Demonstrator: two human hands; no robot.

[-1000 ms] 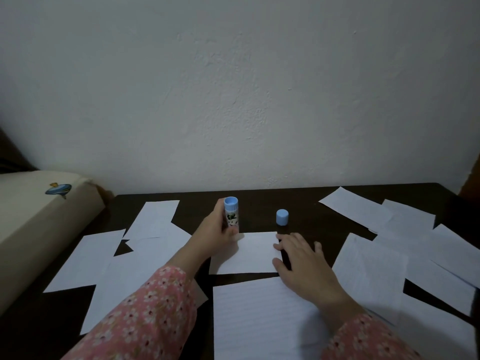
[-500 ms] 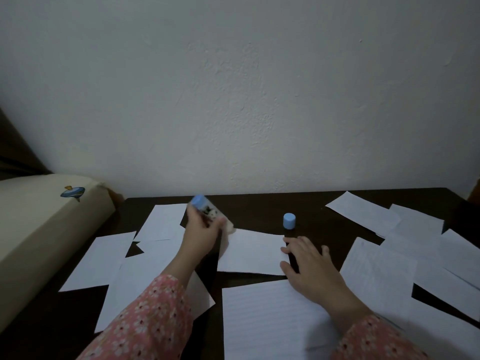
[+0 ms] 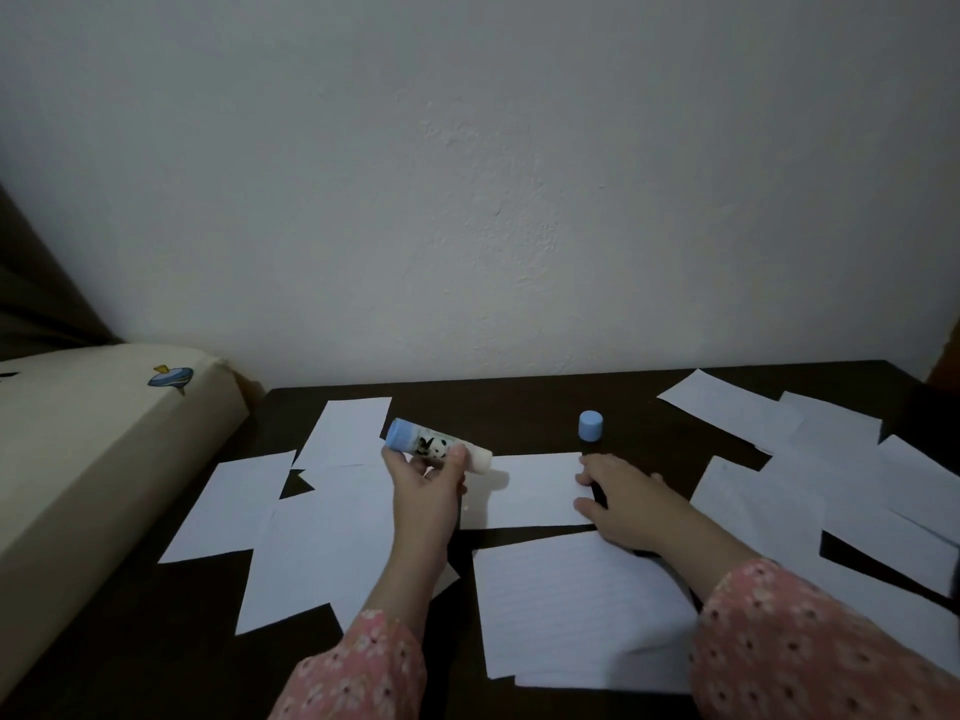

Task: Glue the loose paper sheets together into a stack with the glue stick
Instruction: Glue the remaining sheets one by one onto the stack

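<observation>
The left hand (image 3: 426, 480) grips the glue stick (image 3: 436, 449), fingers and thumb curled round its barrel. The stick is tilted almost flat: its blue base points up and to the left, and its white glue end points right, down toward the left edge of the small paper sheet (image 3: 535, 491). Whether the glue end touches the sheet cannot be told.

The right hand (image 3: 623, 506) lies with its fingers straight and slightly spread, the fingertips pressing on the right edge of the same small sheet. The sheet lies flat on the dark table (image 3: 493, 407), between the two hands.

The blue cap (image 3: 590, 425) stands upright on the bare table, apart from the stick, just beyond the far right corner of the small sheet and near the right hand's fingertips. The stick is therefore uncapped.

A larger lined sheet (image 3: 571, 605) lies in front of the small sheet, nearer the person; the right forearm crosses its right corner. Loose sheets on the left (image 3: 311, 537) overlap one another beside the left arm. Loose sheets on the right (image 3: 831, 459) also overlap, spreading to the table's right edge.

Both arms wear pink flowered sleeves (image 3: 805, 646). A cream cushion (image 3: 78, 459) with a small blue print lies against the table's left side. A pale wall (image 3: 493, 200) stands behind the table.
</observation>
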